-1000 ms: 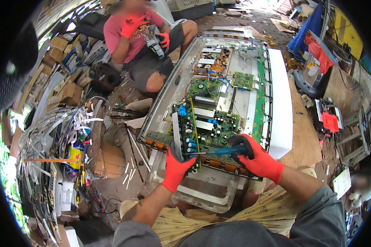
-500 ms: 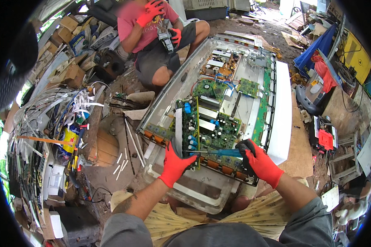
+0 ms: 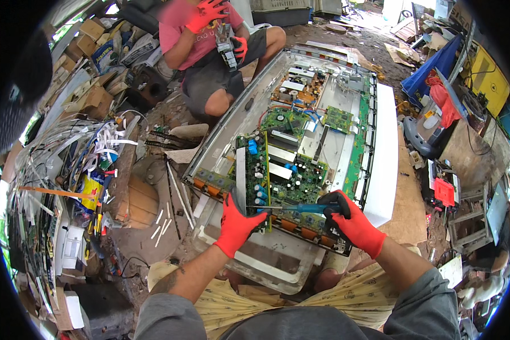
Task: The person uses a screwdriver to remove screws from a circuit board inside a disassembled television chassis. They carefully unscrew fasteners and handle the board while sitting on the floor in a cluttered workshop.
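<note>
Both my hands wear red gloves with dark palms. My left hand [image 3: 238,226] is closed on the near end of a green circuit board [image 3: 259,175] that carries a long silver heat sink and blue capacitors. That board stands tilted over the near left part of an opened flat-screen panel [image 3: 345,170]. My right hand [image 3: 357,224] is wrapped round the blue translucent handle of a screwdriver [image 3: 306,208]. Its metal shaft points left across the board's near end, close to my left fingers. The exact spot the tip touches is hidden.
A co-worker [image 3: 201,56] in red gloves sits beyond the panel, holding a grey metal part. Cables and strips pile up at left [image 3: 56,170]. A white sheet [image 3: 388,153] lies along the panel's right side. A red-and-black toolbox [image 3: 443,190] stands at right.
The whole view has shifted slightly left. My right hand has moved a little on the screwdriver handle, while my left hand keeps its hold on the circuit board.
</note>
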Tool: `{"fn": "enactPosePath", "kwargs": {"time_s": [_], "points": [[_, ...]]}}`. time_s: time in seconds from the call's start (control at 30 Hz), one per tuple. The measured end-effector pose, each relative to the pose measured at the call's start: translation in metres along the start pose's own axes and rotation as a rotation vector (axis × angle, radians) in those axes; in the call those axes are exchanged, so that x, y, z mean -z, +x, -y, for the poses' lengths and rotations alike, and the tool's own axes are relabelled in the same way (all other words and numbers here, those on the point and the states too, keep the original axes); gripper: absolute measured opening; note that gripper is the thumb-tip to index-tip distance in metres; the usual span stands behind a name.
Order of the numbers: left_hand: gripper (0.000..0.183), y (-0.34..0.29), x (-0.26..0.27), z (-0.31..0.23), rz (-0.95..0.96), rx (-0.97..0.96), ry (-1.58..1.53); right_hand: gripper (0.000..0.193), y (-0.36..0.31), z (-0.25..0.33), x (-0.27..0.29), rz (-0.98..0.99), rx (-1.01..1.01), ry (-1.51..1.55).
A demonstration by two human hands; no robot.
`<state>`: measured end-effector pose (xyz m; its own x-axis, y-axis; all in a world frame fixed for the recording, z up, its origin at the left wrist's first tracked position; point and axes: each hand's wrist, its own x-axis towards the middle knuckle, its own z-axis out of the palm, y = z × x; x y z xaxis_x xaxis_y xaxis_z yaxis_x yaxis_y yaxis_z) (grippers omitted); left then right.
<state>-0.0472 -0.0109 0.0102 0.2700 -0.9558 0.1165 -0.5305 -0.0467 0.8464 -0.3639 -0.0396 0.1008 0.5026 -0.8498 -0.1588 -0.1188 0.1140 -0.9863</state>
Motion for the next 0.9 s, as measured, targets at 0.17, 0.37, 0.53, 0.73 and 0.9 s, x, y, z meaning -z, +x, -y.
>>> {"fn": "enactPosePath", "kwargs": {"time_s": [0.17,0.37,0.53,0.73,0.9], "points": [[0.107,0.000,-0.002,0.000,-0.003,0.008,0.020,0.021,0.001,-0.012,0.000,-0.137,-0.212,0.154],[0.113,-0.002,-0.003,0.001,-0.018,0.023,0.073,0.025,0.000,-0.014,0.008,0.028,-0.164,0.070],[0.121,0.003,-0.001,0.002,0.029,0.062,0.016,0.027,0.003,-0.004,-0.003,-0.043,-0.019,0.029],[0.116,0.000,0.000,-0.001,0.024,0.035,-0.031,0.028,0.000,0.007,0.002,-0.006,0.021,-0.127],[0.115,0.002,-0.002,-0.002,0.011,0.025,-0.031,0.034,0.005,0.002,0.003,-0.075,0.025,-0.115]]}}
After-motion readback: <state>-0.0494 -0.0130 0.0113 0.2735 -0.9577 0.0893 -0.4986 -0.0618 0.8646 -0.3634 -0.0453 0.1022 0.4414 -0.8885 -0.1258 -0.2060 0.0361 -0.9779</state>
